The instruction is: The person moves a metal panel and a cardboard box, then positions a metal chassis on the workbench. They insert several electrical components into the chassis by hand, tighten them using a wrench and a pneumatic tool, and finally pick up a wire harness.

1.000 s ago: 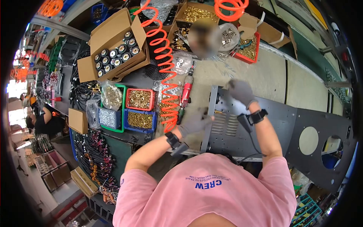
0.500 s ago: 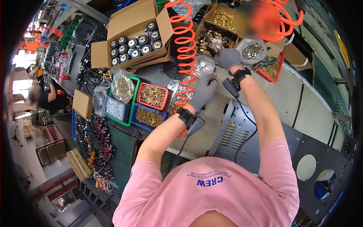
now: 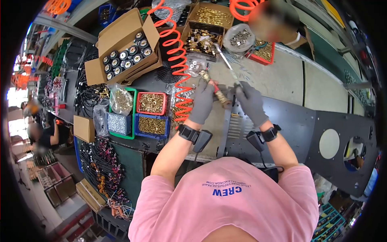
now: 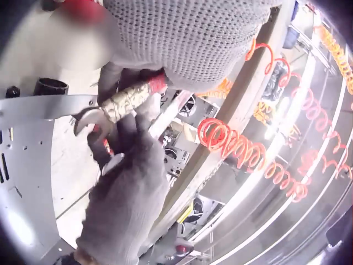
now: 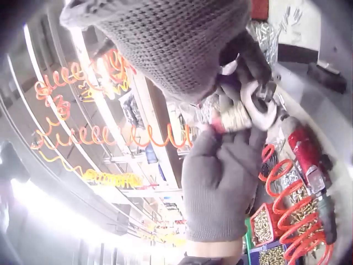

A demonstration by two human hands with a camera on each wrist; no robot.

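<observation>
Grey-gloved left hand (image 3: 202, 103) is gripping a tape-wrapped, red-banded metal spanner (image 4: 124, 103).
Its long axis is slanting rightward toward the person, forked end lying between the hands; the grey-gloved right hand (image 3: 251, 103) is pinching a slim silver bar (image 3: 227, 63).

The head view is bright and evenly lit, curving into black corners, with a blurred patch (image 3: 274, 21) beyond the hands (image 3: 203, 103) (image 3: 252, 105); wrist views look hazy, glare whitening the metal panel (image 4: 30, 168) near them.

The left hand (image 3: 202, 105) and right hand (image 3: 252, 104) curl close together, forearms (image 3: 171, 155) stretched forward.
</observation>
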